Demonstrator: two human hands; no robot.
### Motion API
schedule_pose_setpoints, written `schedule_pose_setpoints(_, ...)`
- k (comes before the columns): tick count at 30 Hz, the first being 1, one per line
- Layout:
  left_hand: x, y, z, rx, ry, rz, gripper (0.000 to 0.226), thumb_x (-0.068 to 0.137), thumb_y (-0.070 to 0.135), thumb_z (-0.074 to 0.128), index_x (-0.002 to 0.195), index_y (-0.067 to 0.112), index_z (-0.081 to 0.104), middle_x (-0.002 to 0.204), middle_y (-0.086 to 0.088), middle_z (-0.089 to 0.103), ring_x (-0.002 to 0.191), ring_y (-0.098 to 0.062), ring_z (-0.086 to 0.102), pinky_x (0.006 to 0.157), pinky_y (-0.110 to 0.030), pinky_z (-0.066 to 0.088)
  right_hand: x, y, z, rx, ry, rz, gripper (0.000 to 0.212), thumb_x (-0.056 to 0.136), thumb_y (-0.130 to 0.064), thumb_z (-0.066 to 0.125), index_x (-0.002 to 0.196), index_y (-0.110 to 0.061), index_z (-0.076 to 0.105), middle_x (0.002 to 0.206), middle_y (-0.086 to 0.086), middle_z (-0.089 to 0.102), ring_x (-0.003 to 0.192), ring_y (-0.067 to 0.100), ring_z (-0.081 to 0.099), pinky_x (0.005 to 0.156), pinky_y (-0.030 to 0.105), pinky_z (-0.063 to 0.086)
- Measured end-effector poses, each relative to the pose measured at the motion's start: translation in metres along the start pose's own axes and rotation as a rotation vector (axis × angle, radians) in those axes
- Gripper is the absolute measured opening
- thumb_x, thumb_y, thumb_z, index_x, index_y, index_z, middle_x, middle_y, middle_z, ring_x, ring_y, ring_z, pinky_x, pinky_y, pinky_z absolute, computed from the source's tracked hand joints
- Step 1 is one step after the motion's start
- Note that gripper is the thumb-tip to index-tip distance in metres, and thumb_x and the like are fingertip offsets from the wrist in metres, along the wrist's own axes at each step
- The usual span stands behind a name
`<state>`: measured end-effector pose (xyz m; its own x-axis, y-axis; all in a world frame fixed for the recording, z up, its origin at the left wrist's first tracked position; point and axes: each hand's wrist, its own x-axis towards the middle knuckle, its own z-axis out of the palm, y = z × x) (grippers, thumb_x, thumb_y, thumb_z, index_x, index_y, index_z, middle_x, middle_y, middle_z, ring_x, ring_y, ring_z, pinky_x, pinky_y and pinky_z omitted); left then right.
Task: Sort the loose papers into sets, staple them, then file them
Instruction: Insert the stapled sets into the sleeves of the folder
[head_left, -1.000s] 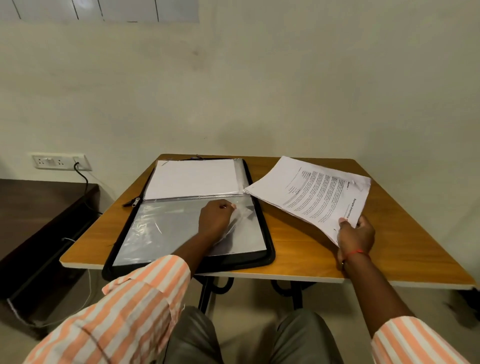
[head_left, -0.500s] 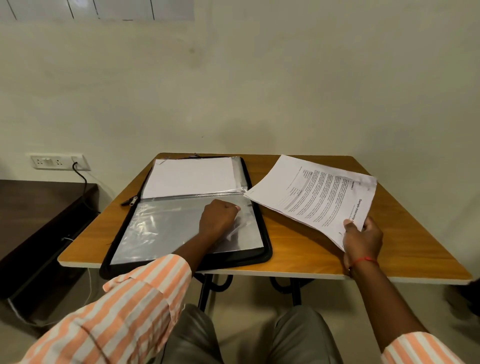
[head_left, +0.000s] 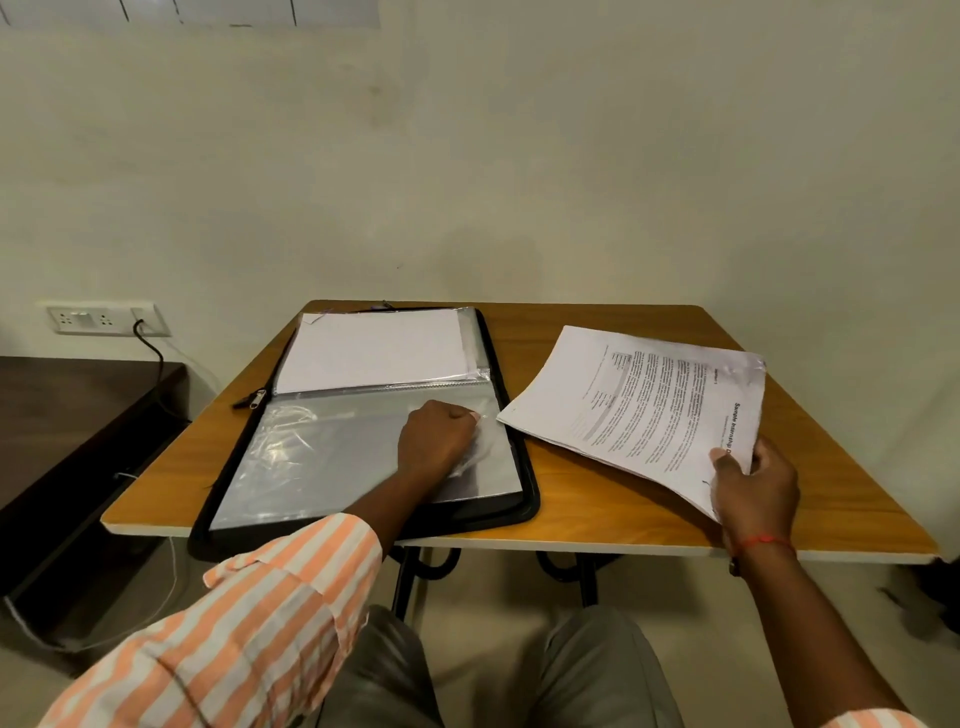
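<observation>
A black zip folder (head_left: 524, 483) lies open on the left half of the wooden table (head_left: 613, 514). Its far page holds white sheets (head_left: 374, 348) inside a clear sleeve. The near page is a clear plastic sleeve (head_left: 311, 457). My left hand (head_left: 434, 441) rests on that sleeve near its right edge, with fingers curled and pinching the plastic. My right hand (head_left: 756, 488) grips the near corner of a set of printed papers (head_left: 644, 410), holding it tilted just above the table's right half.
The table stands against a plain wall. A dark low cabinet (head_left: 67, 441) sits to the left, below a wall socket (head_left: 98, 318) with a black cable plugged in. The folder's zip pull (head_left: 254, 400) hangs off its left edge. My knees are under the table's front edge.
My right hand has carried the printed papers a little to the right and nearer to me. My left hand stays on the sleeve's right edge.
</observation>
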<state>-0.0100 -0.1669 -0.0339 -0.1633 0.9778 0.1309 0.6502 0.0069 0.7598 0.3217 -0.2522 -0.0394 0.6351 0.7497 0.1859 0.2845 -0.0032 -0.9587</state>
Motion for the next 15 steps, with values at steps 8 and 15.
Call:
schedule_pose_setpoints(8, -0.002, -0.002, 0.002, 0.081, 0.018, 0.091, 0.041, 0.089, 0.033, 0.057, 0.055, 0.01, 0.061, 0.052, -0.003, 0.059, 0.056, -0.017, 0.06, 0.055, -0.031, 0.046, 0.008, -0.009, 0.004, -0.024, -0.236, 0.048, 0.027, 0.098, -0.011, 0.063, 0.124, -0.018, 0.063, 0.123, 0.007, 0.068, 0.089, 0.018, 0.067, 0.07, 0.037, 0.058)
schedule_pose_setpoints(15, 0.007, 0.002, 0.001, 0.22, -0.022, 0.171, 0.039, 0.093, 0.041, 0.054, 0.065, 0.018, 0.068, 0.065, 0.005, 0.064, 0.065, -0.013, 0.061, 0.058, -0.025, 0.043, 0.03, -0.031, 0.0, -0.004, -0.374, 0.084, 0.038, 0.096, 0.001, 0.062, 0.132, -0.009, 0.057, 0.119, 0.005, 0.063, 0.08, 0.01, 0.062, 0.055, 0.022, 0.05)
